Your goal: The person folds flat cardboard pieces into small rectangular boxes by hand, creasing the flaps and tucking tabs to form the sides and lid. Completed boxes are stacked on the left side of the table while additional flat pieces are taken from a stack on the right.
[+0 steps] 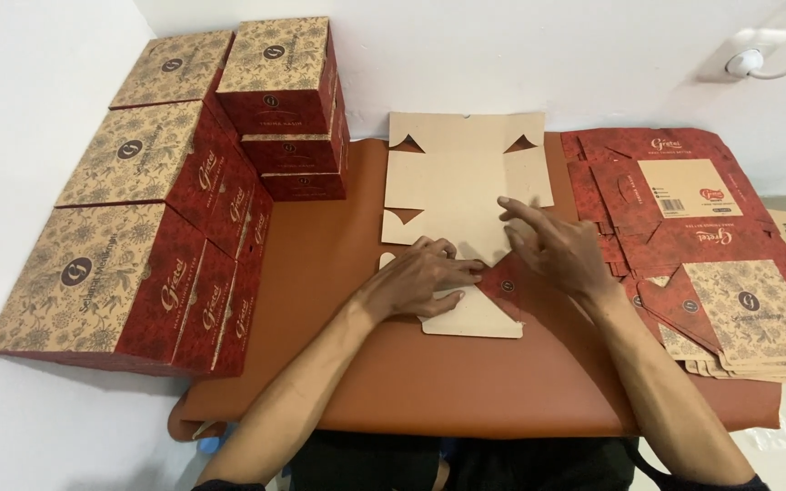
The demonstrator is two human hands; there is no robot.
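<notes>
I see a flat box blank [466, 195] lying plain side up in the middle of the desk [320, 273], its far edge reaching the desk's back edge by the wall. My left hand [416, 277] lies palm down on the blank's near part, fingers held together and pointing right, their tips pressing the base of a red flap [502, 284] that is folded up from the blank. My right hand [557, 250] rests just right of that flap, fingers loosely spread and pointing left across the blank; the forefinger is stretched out flat on the cardboard and the others curl beside the flap's far side. The flap sits between the two hands, touching the left fingertips; I cannot tell whether the right fingers touch it. Neither hand is closed around anything.

A stack of flat blanks [730, 273], printed red and tan, lies along the desk's right edge, near my right wrist. Finished boxes [175, 182] with floral lids are piled at the desk's left edge and back left corner, well apart from both hands.
</notes>
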